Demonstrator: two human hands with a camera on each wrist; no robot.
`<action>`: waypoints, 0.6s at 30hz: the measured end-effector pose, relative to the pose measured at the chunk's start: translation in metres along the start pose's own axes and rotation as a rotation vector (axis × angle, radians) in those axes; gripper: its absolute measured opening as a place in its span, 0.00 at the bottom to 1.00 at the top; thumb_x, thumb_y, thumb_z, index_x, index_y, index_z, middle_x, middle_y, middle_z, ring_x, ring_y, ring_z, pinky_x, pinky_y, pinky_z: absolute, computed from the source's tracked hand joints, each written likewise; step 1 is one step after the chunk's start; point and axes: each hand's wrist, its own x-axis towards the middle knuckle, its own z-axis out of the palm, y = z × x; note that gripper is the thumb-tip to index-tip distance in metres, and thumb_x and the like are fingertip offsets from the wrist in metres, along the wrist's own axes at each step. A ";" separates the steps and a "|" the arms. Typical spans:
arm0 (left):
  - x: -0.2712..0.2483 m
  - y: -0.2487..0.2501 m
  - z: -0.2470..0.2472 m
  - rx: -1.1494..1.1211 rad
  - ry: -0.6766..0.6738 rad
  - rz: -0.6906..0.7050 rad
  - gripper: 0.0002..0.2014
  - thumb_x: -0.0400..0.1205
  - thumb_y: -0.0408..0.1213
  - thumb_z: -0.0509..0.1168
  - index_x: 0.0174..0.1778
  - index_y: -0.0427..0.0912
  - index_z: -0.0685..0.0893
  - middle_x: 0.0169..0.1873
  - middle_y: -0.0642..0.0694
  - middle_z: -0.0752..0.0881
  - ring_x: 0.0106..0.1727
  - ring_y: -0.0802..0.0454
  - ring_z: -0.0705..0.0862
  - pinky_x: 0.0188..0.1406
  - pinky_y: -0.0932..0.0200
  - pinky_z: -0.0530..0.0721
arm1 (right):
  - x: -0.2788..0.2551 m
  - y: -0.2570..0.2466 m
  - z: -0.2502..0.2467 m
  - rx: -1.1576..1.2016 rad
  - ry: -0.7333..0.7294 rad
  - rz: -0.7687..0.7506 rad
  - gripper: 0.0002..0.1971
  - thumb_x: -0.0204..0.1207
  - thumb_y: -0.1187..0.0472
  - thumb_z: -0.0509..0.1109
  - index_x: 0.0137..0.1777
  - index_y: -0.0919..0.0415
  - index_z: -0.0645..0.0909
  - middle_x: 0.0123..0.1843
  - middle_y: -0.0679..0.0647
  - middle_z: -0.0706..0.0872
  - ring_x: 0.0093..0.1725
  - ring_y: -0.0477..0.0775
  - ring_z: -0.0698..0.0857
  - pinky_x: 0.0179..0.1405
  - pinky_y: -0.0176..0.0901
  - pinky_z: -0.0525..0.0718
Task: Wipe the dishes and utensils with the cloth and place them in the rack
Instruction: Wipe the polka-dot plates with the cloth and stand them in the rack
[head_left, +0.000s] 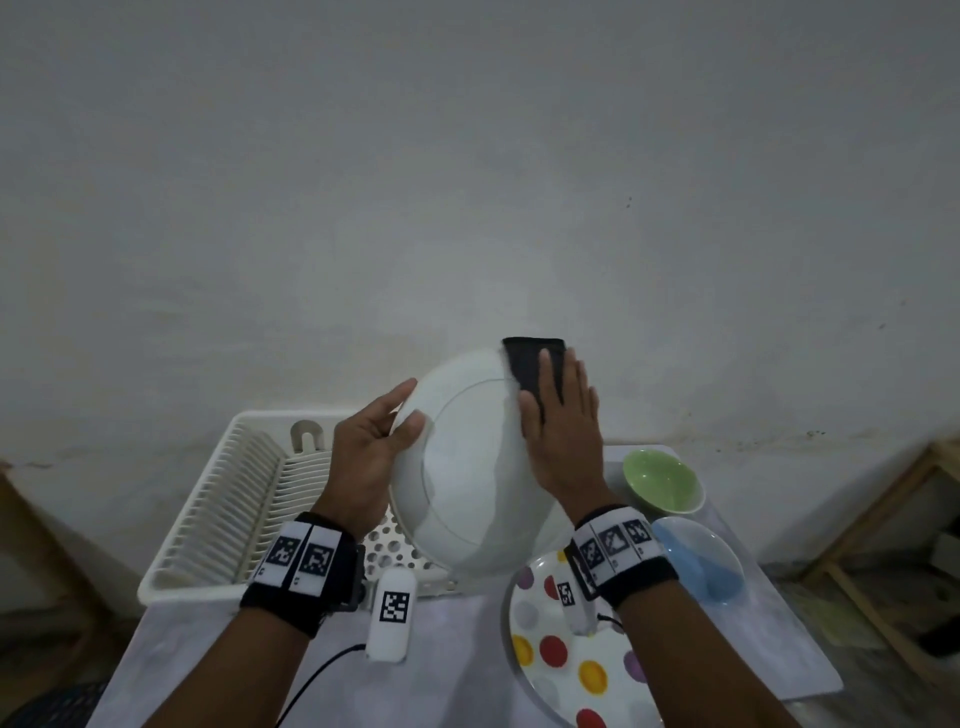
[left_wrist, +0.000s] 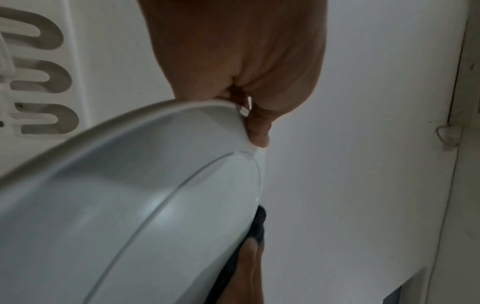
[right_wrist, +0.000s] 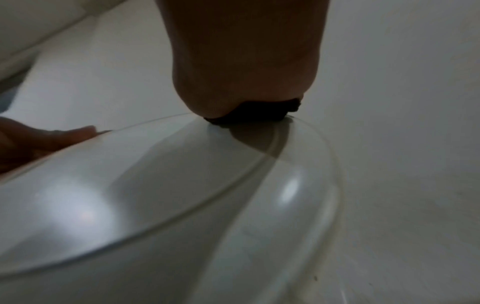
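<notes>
I hold a large white plate (head_left: 467, 483) tilted up over the rack, its underside with the foot ring toward me. My left hand (head_left: 402, 413) grips the plate's left rim, thumb on the near face and fingers behind it; the left wrist view shows the same grip (left_wrist: 249, 115). My right hand (head_left: 556, 410) lies flat with straight fingers on a black cloth (head_left: 527, 364), pressing it against the plate's upper right edge. In the right wrist view the cloth (right_wrist: 259, 113) shows under the palm on the plate (right_wrist: 182, 205).
A white dish rack (head_left: 218, 499) stands on the table at the left, below the plate. At the right are a green bowl (head_left: 662, 480), a blue bowl (head_left: 698, 558) and a polka-dot plate (head_left: 550, 654). A wall rises just behind the table.
</notes>
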 end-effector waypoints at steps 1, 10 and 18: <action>0.001 0.002 -0.001 -0.018 0.019 0.007 0.22 0.72 0.29 0.72 0.63 0.45 0.85 0.60 0.41 0.88 0.53 0.49 0.88 0.51 0.57 0.89 | 0.000 0.006 0.000 0.061 0.003 0.052 0.31 0.84 0.40 0.40 0.85 0.50 0.47 0.87 0.59 0.50 0.86 0.61 0.50 0.82 0.65 0.54; 0.001 -0.007 0.014 -0.113 0.105 -0.078 0.22 0.79 0.24 0.67 0.70 0.40 0.80 0.52 0.42 0.91 0.49 0.46 0.90 0.51 0.53 0.90 | -0.036 -0.025 0.031 0.122 -0.051 -0.072 0.28 0.85 0.40 0.35 0.84 0.43 0.39 0.87 0.58 0.46 0.86 0.56 0.44 0.84 0.59 0.46; 0.015 0.011 0.012 -0.247 0.197 -0.081 0.19 0.82 0.25 0.64 0.69 0.41 0.80 0.56 0.37 0.89 0.52 0.44 0.90 0.50 0.48 0.90 | -0.058 -0.047 0.026 -0.037 -0.148 -0.514 0.26 0.88 0.46 0.46 0.85 0.49 0.51 0.87 0.61 0.52 0.86 0.62 0.48 0.84 0.60 0.48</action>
